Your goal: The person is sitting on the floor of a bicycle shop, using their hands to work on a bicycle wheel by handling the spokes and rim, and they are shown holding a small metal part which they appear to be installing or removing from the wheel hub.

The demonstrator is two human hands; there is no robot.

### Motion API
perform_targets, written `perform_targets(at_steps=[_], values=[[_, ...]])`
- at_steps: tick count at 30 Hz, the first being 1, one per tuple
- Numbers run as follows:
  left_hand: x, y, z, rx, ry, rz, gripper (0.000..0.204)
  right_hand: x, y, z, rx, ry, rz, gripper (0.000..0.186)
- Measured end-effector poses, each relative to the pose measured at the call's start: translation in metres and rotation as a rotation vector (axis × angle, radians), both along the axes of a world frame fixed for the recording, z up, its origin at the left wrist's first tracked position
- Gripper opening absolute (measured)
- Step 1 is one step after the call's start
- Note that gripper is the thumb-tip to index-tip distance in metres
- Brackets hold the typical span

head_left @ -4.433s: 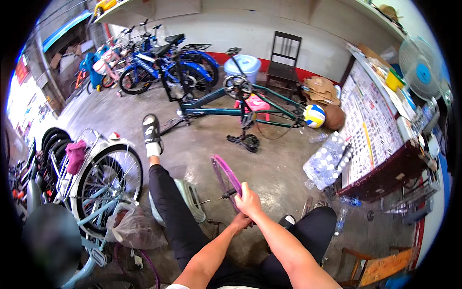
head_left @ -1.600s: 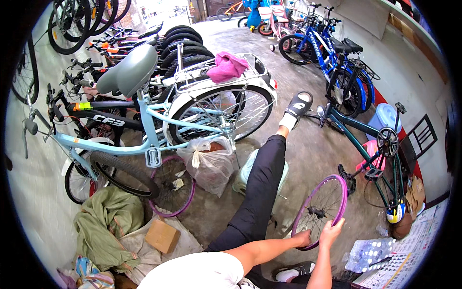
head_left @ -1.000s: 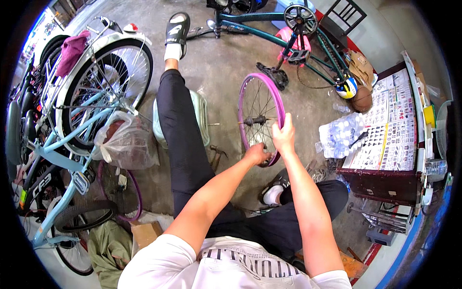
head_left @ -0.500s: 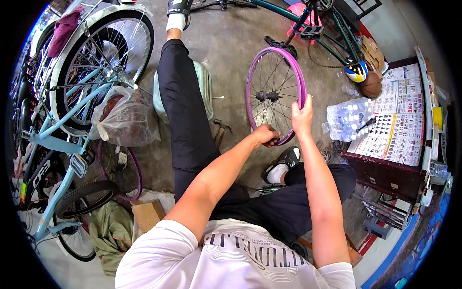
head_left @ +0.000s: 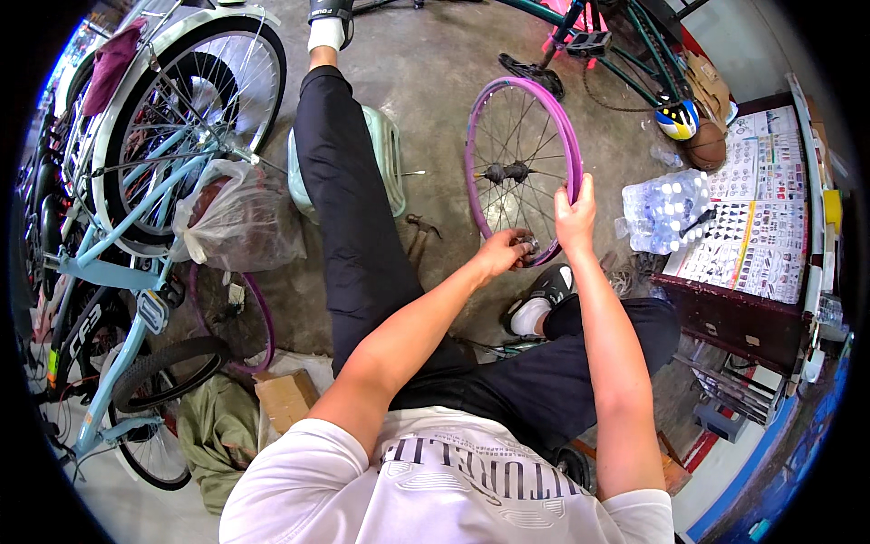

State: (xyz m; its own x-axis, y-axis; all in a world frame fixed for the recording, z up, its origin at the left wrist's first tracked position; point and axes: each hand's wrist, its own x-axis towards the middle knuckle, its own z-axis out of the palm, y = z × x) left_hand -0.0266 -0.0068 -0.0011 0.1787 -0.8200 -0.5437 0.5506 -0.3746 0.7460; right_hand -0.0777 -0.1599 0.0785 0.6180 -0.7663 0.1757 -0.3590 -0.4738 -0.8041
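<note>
A bicycle wheel with a purple rim (head_left: pixel 575 154) stands tilted in front of me, without a tyre, its dark spokes running to a black hub (head_left: pixel 506 172). My right hand (head_left: pixel 575 216) is wrapped round the rim on its near right side. At the bottom of the wheel my left hand (head_left: pixel 507 252) has its fingers pinched together among the spokes, close against the rim. Something small and greyish shows at those fingertips, too small to name. The wheel's lower edge is partly hidden behind both hands.
On the left stands a light-blue bicycle (head_left: pixel 136 213) with a plastic-bagged bundle (head_left: pixel 240 218) beside it. A hammer (head_left: pixel 420 234) lies near a pale green stool (head_left: pixel 391 163). Bottled water (head_left: pixel 666 210) sits on a paper-covered chest (head_left: pixel 757 227) at right. A dark green bicycle frame (head_left: pixel 625 72) lies beyond.
The wheel is tilted slightly differently and sits a little higher and to the right in view. My left fingers have shifted slightly along the lower rim; the right hand keeps its hold.
</note>
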Motion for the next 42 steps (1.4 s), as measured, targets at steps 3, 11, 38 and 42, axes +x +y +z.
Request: perform_targets(at_steps=[3,11,38,42], values=[[-0.004,-0.005,0.0,-0.052,0.098,-0.009,0.045,-0.001,0.001,-0.001,0.011,0.01,-0.023,0.023],[-0.001,-0.006,0.001,-0.086,0.168,0.001,0.04,0.001,-0.001,-0.001,0.01,0.024,-0.032,0.023],[-0.007,0.01,0.013,0.13,0.11,0.078,0.036,0.005,0.036,0.008,0.029,0.128,-0.101,0.027],[-0.008,0.023,0.009,0.06,0.202,0.103,0.031,0.005,0.047,0.015,-0.003,0.196,-0.125,0.029]])
